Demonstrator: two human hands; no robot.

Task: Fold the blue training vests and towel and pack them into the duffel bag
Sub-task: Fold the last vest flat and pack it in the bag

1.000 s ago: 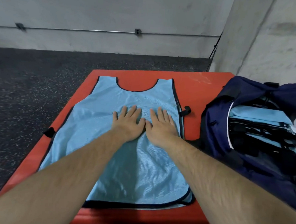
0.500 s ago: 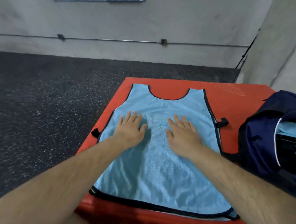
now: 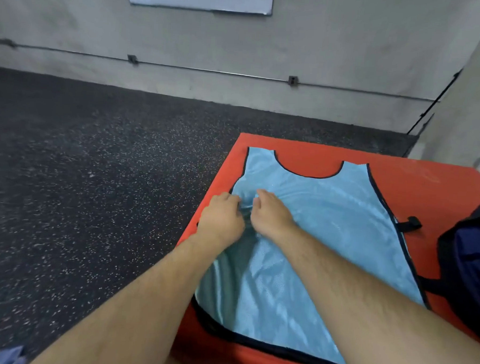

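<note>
Light-blue mesh vest [image 3: 314,227], edged in dark binding, lies spread on an orange-red padded mat [image 3: 416,185], neckline pointing away from the viewer. The left hand [image 3: 221,220] and right hand [image 3: 273,214] sit close together near the vest's left armhole edge. Both have their fingers curled down into the cloth, pinching it, and the fabric bunches into folds between them. 1 black strap tab [image 3: 409,224] projects from the right edge. The navy duffel bag [image 3: 471,263] stands just beside that edge.
</note>
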